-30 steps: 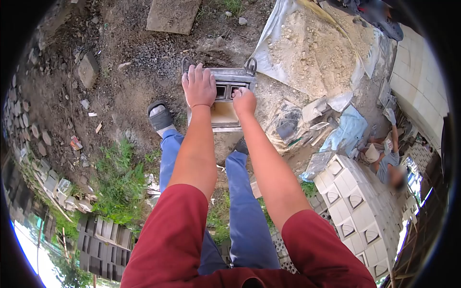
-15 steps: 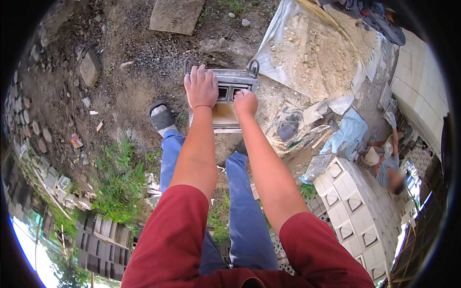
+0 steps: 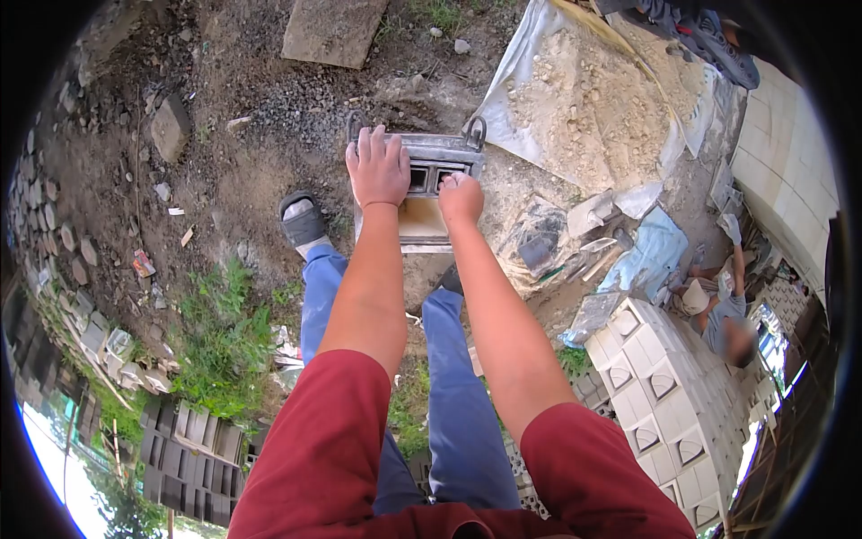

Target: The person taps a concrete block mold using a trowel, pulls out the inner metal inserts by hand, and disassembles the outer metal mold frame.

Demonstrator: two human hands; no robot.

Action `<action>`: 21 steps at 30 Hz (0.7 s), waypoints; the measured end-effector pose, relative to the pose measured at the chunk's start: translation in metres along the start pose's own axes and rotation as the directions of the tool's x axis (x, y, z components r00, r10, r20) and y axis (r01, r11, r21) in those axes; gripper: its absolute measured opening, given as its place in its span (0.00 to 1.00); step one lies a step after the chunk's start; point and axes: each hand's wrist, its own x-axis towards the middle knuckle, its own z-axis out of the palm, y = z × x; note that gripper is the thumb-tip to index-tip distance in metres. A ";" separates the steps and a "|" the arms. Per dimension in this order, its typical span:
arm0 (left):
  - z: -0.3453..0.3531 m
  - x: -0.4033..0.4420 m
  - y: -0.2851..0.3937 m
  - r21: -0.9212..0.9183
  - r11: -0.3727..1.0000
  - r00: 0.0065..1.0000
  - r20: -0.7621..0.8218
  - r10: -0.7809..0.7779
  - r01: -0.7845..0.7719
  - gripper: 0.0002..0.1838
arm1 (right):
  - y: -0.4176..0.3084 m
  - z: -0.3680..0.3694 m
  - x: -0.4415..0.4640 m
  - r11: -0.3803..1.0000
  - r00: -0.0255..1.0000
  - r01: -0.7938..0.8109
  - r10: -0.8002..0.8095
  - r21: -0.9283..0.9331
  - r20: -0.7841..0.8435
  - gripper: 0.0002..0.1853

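Note:
On the ground between my feet stands a grey metal block mould (image 3: 438, 144) with square openings and a loop handle (image 3: 476, 132) at each top corner. Its lower part is open, showing a tan inside (image 3: 419, 218). My left hand (image 3: 378, 171) lies flat over the mould's left side, fingers stretched out towards its far edge. Over the right-hand square opening, my right hand (image 3: 461, 198) is closed with its fingers curled; what they grip is hidden.
To the right, a pile of pale sandy material (image 3: 593, 99) lies on a white sheet. Below it are trowel-like tools (image 3: 588, 260), a blue cloth (image 3: 655, 251) and stacked pale blocks (image 3: 669, 386). Another person (image 3: 723, 310) is beyond them. Flat slab (image 3: 328, 31) ahead; grass (image 3: 224, 350) at left.
The whole view has shifted slightly, so the mould and hands sit a little lower. Both hands keep nearly the same place on the mould.

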 end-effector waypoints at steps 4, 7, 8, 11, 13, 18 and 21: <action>0.000 0.000 0.000 0.015 1.000 1.000 0.006 0.000 0.000 0.16 | 0.000 0.000 -0.002 1.000 1.000 0.002 -0.002 0.013 -0.011 0.09; -0.001 0.001 0.000 0.021 1.000 1.000 0.022 -0.001 0.001 0.16 | 0.001 0.002 0.000 1.000 1.000 0.011 -0.012 -0.007 -0.020 0.09; -0.001 0.000 0.000 0.017 1.000 1.000 0.022 -0.002 0.002 0.17 | 0.001 0.002 0.000 1.000 1.000 0.003 -0.003 0.000 -0.012 0.09; -0.002 0.000 0.000 0.004 1.000 1.000 0.014 -0.005 0.005 0.17 | -0.001 -0.001 -0.002 0.999 1.000 -0.010 0.009 0.043 0.013 0.09; -0.002 0.001 0.000 -0.002 1.000 1.000 0.009 -0.004 0.004 0.17 | -0.002 -0.003 -0.003 1.000 1.000 -0.002 0.001 0.031 0.008 0.09; -0.001 0.000 0.000 -0.004 1.000 1.000 0.004 -0.006 0.006 0.16 | -0.004 -0.003 -0.004 1.000 1.000 -0.007 0.006 0.024 0.009 0.10; -0.002 0.001 0.000 -0.005 1.000 1.000 0.010 -0.007 0.007 0.16 | -0.001 -0.001 -0.002 1.000 1.000 -0.006 0.006 -0.019 0.002 0.10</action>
